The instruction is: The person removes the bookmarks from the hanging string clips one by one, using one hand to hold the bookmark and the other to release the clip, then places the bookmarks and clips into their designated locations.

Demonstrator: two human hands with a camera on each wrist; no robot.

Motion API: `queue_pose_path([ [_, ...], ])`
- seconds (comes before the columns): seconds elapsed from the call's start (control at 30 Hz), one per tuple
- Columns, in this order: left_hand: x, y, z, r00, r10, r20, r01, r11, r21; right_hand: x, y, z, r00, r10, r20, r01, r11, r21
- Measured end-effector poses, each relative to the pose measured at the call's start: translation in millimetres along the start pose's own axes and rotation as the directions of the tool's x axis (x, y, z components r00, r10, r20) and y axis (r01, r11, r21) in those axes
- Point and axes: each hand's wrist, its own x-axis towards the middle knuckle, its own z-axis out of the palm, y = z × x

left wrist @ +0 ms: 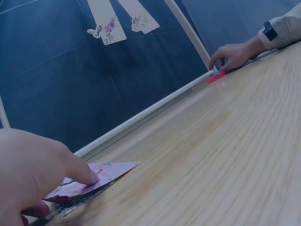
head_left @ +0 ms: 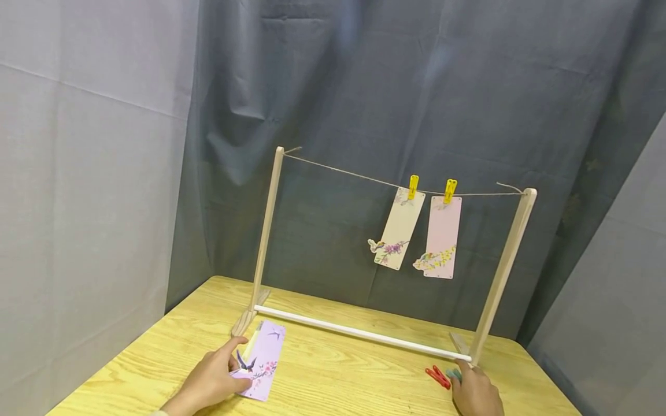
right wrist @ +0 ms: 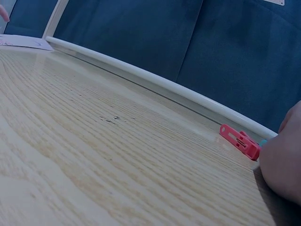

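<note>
A purple bookmark [head_left: 272,346] with swallows and pink blossom lies at the table's left; a paler card edge shows beneath it. My left hand [head_left: 210,372] pinches its lower left edge, thumb on top and fingers underneath. In the left wrist view this edge of the bookmark [left wrist: 110,170] is raised over a dark-patterned layer. At the right, my right hand [head_left: 477,394] has its fingertips round a teal clothespin [head_left: 454,374], which is mostly hidden in the right wrist view. A red clothespin [head_left: 438,377] lies just left of it on the wood.
A wooden frame [head_left: 267,231] with a white bottom bar [head_left: 359,333] stands behind my hands. From its string [head_left: 338,170], yellow clothespins [head_left: 450,190] hang a cream bookmark [head_left: 398,225] and a pink bookmark [head_left: 443,231]. Dark cloth backs the table.
</note>
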Motion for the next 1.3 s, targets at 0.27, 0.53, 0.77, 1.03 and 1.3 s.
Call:
queue_pose_path([
  [0.27,-0.6,-1.8,0.1,0.998,0.042,-0.043,-0.041,0.999,0.032,-0.8,1.3,1.8,1.000,0.017,0.008,-0.017,1.000,0.009],
  [0.53,0.0,-5.6,0.9,0.998,0.025,-0.053,-0.022,0.998,0.056,-0.9,-2.1,-0.9,1.000,0.017,0.008,-0.017,1.000,0.005],
  [0.77,-0.9,-4.4,0.2,0.998,0.024,-0.062,-0.021,0.998,0.055,-1.0,-3.7,-1.6,0.999,0.032,0.010,-0.032,0.999,0.010],
  [1.03,-0.6,-4.2,-0.3,0.999,0.008,-0.047,-0.006,0.999,0.046,-0.2,-2.3,-0.2,1.000,0.023,-0.003,-0.023,1.000,0.001],
  [1.3,-1.3,-2.5,0.2,0.998,-0.025,-0.050,0.026,0.999,0.039,-0.3,-3.0,-1.1,0.999,0.037,-0.001,-0.037,0.999,0.003],
])
